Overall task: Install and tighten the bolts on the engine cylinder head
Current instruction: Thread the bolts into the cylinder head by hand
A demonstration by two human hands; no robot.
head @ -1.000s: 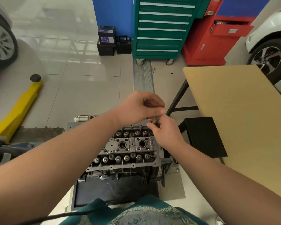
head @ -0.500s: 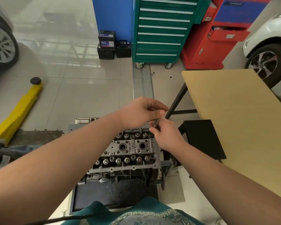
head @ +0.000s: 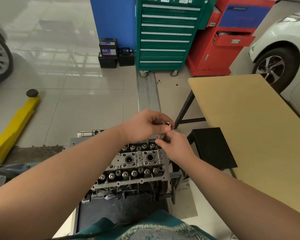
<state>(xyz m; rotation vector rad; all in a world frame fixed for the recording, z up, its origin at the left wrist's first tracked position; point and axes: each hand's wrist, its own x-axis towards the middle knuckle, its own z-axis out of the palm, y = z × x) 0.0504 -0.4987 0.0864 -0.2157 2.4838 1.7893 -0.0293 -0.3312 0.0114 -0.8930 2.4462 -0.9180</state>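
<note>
The grey engine cylinder head (head: 139, 163) sits on a stand below me, with valve springs and two round bores showing on top. Above its far right corner both hands meet on a long metal bolt (head: 163, 134) that stands nearly upright. My left hand (head: 145, 125) pinches the bolt's head (head: 167, 124) between thumb and fingers. My right hand (head: 175, 146) grips the shank lower down. The bolt's lower end is hidden behind my right hand.
A tan table (head: 249, 129) stands to the right, with a black stool (head: 213, 148) beside it. Behind are a green drawer cabinet (head: 164, 33), a red tool cabinet (head: 223, 45), car batteries (head: 108, 52) and a yellow lift arm (head: 14, 120). Car wheels flank both sides.
Both hands have stayed together over the head's far right corner. The bolt's head now shows between my left fingertips. The camera has tilted up slightly.
</note>
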